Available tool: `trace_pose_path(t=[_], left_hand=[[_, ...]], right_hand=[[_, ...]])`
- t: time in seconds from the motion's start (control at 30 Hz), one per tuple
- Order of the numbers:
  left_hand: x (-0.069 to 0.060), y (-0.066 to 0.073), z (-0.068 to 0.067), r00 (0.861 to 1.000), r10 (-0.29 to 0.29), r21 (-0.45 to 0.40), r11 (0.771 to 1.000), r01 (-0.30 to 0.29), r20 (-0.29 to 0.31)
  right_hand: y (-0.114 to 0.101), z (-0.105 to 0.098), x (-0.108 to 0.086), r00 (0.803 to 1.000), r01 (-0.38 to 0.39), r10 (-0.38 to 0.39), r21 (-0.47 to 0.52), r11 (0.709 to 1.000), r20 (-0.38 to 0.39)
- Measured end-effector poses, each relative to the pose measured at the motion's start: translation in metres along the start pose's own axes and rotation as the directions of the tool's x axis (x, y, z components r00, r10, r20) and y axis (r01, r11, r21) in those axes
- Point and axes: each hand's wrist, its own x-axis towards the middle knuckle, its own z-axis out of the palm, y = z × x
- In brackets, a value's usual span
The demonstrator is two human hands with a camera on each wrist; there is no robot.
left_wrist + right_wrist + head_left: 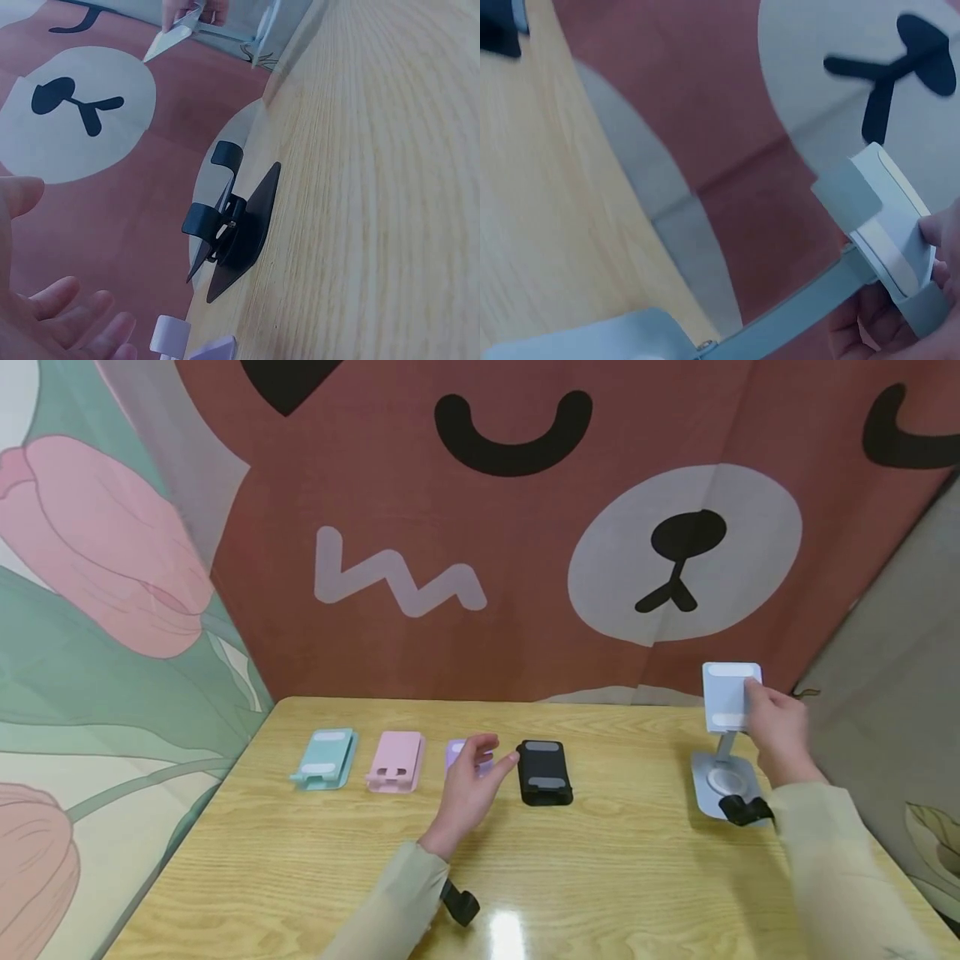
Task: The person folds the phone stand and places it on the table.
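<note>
A pale blue phone stand (722, 697) stands unfolded at the right of the table, its arm raised over a flat base (707, 783). My right hand (782, 735) pinches the right edge of its upper plate, thumb in front and fingers behind, as the right wrist view shows. Over the table's middle, my left hand (467, 797) holds nothing, its fingers loosely bent and thumb apart. Behind it lies a folded purple phone stand (454, 750), partly hidden. Just right of that hand is a black phone stand (545, 768), seen side-on in the left wrist view (244, 232).
Farther left on the wooden table (600, 885) lie a folded pink phone stand (397, 756) and a folded teal one (327, 758). A printed bear curtain (375, 652) hangs behind the table's back edge. Black straps with small mounts (460, 903) sit at both wrists.
</note>
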Motion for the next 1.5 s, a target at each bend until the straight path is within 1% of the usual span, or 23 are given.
trace_pose_path(t=[0.13,0.2,0.27,0.37,0.53,0.7,0.83,0.9,1.1,1.23,1.5], left_hand=[[0.0,-0.001,0.0,1.0,-0.011,-0.004,1.0,0.011,0.0],[-0.001,-0.001,0.0,1.0,-0.016,-0.008,1.0,0.016,0.004],[-0.001,-0.001,0.0,1.0,-0.023,-0.009,1.0,0.023,0.006],[-0.001,-0.001,0.001,1.0,-0.023,-0.012,1.0,0.023,0.009],[-0.002,-0.001,0.002,1.0,-0.012,-0.014,1.0,0.012,0.001],[-0.002,-0.001,0.003,1.0,-0.011,-0.025,1.0,0.011,0.01],[-0.002,0.0,0.005,1.0,-0.024,-0.03,0.999,0.024,0.02],[-0.003,0.001,0.005,1.0,-0.025,-0.018,1.0,0.025,0.019],[-0.003,0.002,0.007,1.0,-0.014,-0.011,1.0,0.014,0.023],[-0.004,0.003,0.01,1.0,-0.01,-0.019,1.0,0.01,0.027],[-0.006,0.008,0.015,1.0,0.001,-0.024,1.0,0.0,0.025]], right_hand=[[-0.011,0.017,-0.005,1.0,0.015,-0.014,0.086,0.996,-0.018],[-0.017,0.026,-0.01,1.0,0.015,-0.016,0.102,0.995,0.003],[-0.024,0.034,-0.015,0.999,0.022,-0.026,0.103,0.994,0.033],[-0.034,0.046,-0.025,0.996,0.055,-0.061,0.088,0.995,0.068],[-0.046,0.065,-0.041,0.989,0.111,-0.119,0.086,0.99,0.092],[-0.054,0.082,-0.056,0.979,0.14,-0.154,0.115,0.984,0.131],[-0.06,0.093,-0.066,0.968,0.161,-0.19,0.178,0.971,0.163],[-0.064,0.099,-0.071,0.962,0.176,-0.215,0.219,0.96,0.168],[-0.076,0.113,-0.088,0.94,0.211,-0.279,0.309,0.927,0.196],[-0.084,0.119,-0.101,0.927,0.207,-0.296,0.345,0.915,0.229],[-0.094,0.135,-0.122,0.909,0.229,-0.34,0.392,0.891,0.241]])
